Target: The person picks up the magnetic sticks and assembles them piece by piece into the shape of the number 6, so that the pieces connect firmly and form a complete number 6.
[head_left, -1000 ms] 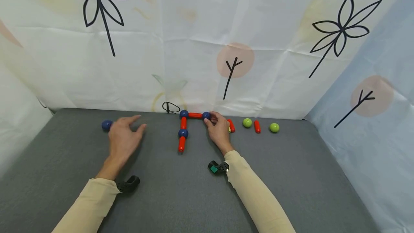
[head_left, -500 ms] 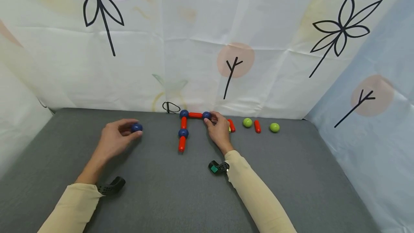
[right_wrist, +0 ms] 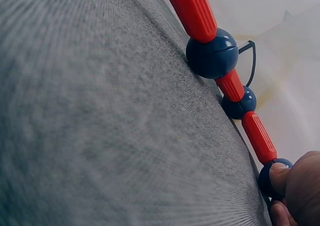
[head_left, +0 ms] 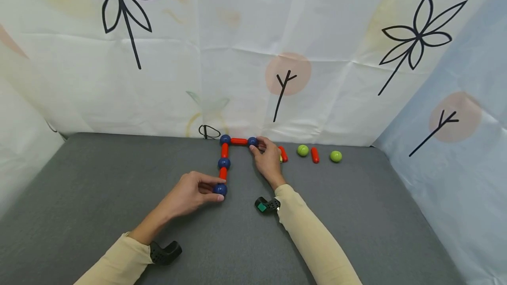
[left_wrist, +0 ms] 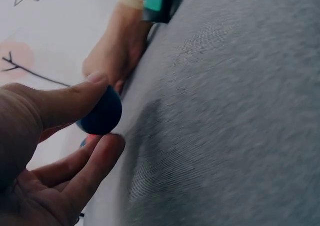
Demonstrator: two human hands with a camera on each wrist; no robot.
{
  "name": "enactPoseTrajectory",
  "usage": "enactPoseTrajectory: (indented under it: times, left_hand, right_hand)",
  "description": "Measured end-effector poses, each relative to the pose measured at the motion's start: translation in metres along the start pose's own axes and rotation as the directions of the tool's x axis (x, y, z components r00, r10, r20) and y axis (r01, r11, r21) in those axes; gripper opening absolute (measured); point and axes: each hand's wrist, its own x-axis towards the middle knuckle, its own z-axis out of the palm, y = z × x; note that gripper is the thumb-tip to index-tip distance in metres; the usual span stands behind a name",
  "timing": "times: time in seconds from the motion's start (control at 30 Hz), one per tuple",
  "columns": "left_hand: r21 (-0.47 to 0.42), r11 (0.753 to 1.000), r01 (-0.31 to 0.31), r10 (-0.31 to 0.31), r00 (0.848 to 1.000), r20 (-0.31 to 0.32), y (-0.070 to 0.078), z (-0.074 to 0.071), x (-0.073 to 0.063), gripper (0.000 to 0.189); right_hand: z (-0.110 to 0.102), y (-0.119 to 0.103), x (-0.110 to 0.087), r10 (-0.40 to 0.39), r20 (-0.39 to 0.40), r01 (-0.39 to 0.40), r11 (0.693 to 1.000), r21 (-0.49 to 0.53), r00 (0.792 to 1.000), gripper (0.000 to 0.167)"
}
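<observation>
Left hand [head_left: 189, 195] pinches near blue ball [head_left: 220, 190] at lower red rod's [head_left: 223, 173] end; right hand [head_left: 270, 160] pinches right-end blue ball [head_left: 251, 141]. Likely joining step; next move calls for seating near ball squarely.

Your left hand [head_left: 192, 191] has carried a blue ball [head_left: 220, 189] from the left of the head view to the lower middle, where you now pinch it at the bottom end of the lowest red rod [head_left: 223, 173].
</observation>
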Motion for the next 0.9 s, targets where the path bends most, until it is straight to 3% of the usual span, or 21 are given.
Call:
enactPoseTrajectory:
  times: [0.1, 0.3, 0.43, 0.53, 0.6, 0.73, 0.9]
  left_hand:
    - [0.020, 1.000, 0.001, 0.000, 1.000, -0.031, 0.001, 0.006, 0.000, 0.040]
    - [0.141, 0.990, -0.020, 0.030, 0.997, -0.066, 0.000, 0.013, -0.001, 0.038]
    - [0.183, 0.982, -0.038, 0.046, 0.998, -0.039, 0.002, 0.008, 0.000, 0.039]
    - [0.186, 0.982, -0.022, 0.038, 0.996, -0.086, 0.004, 0.004, 0.008, 0.038]
    - [0.193, 0.981, 0.015, 0.020, 0.985, -0.174, 0.004, 0.005, 0.017, 0.039]
    - [0.214, 0.972, 0.094, -0.019, 0.945, -0.327, -0.001, 0.013, 0.039, 0.046]
    - [0.170, 0.980, 0.101, -0.024, 0.915, -0.404, -0.011, 0.020, 0.057, 0.043]
  right_hand:
    - [0.000, 0.000, 0.000, -0.002, -0.004, 0.002, 1.000, 0.003, 1.000, 0.035]
    - [0.000, -0.001, -0.001, 0.000, -0.002, 0.000, 1.000, 0.016, 1.000, 0.035]
    - [0.000, -0.002, -0.001, 0.002, 0.000, -0.002, 1.000, 0.009, 1.000, 0.035]
    - [0.000, -0.001, 0.000, 0.003, -0.003, -0.003, 1.000, -0.002, 1.000, 0.035]
    - [0.000, -0.001, 0.000, 0.002, -0.006, -0.003, 1.000, -0.006, 1.000, 0.035]
    - [-0.001, 0.000, 0.000, -0.002, -0.009, 0.001, 1.000, -0.009, 1.000, 0.035]
    - [-0.001, -0.001, 0.001, -0.010, -0.006, 0.010, 1.000, 0.006, 1.000, 0.035]
